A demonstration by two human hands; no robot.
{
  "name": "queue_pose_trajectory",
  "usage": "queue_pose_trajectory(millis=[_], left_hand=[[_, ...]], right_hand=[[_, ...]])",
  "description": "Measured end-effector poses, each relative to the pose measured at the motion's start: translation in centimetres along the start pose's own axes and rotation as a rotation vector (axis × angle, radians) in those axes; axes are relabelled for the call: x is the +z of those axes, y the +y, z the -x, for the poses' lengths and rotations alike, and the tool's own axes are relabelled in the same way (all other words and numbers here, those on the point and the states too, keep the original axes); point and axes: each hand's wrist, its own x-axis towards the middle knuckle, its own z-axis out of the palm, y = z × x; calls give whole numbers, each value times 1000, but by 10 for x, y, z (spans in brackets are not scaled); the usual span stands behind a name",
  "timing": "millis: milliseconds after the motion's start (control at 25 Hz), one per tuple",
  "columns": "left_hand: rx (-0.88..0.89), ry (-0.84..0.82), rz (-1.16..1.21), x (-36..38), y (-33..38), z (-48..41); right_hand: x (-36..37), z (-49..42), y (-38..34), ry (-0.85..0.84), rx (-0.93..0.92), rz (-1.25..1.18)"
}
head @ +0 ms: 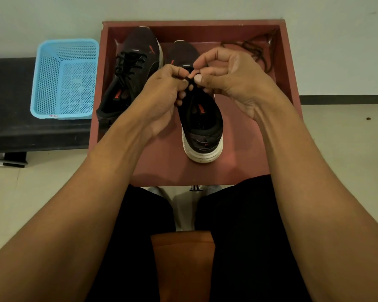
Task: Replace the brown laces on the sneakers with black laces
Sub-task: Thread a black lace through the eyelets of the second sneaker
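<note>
Two dark sneakers stand in a red-brown wooden tray (286, 68). The left sneaker (129, 79) carries black laces (129, 64) through its eyelets. The right sneaker (202, 127) points away from me, heel near. Over its tongue, my left hand (162, 99) and my right hand (231, 77) meet, both pinching a black lace (189, 80) between fingertips. The lace's run through the eyelets is hidden behind my fingers. Loose brown laces (255, 51) lie in the tray's far right corner.
A light blue perforated plastic basket (66, 79) sits on a black bench (11, 110) left of the tray. A pale wall rises behind. My legs in dark trousers and an orange-brown seat edge (183, 264) fill the foreground.
</note>
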Motion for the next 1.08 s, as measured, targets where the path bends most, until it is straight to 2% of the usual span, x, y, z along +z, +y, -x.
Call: queue_pose_trajectory(millis=[280, 560, 880, 1080], left_hand=[[27, -179, -4, -21, -1, -3], [79, -248, -58, -26, 0, -1], [262, -147, -355, -29, 0, -2], [243, -87, -362, -24, -1, 0]], right_hand=[[-2, 6, -7, -2, -116, 235], [-3, 6, -6, 4, -137, 231], [-5, 8, -6, -19, -167, 228], [-3, 6, -7, -39, -219, 313]])
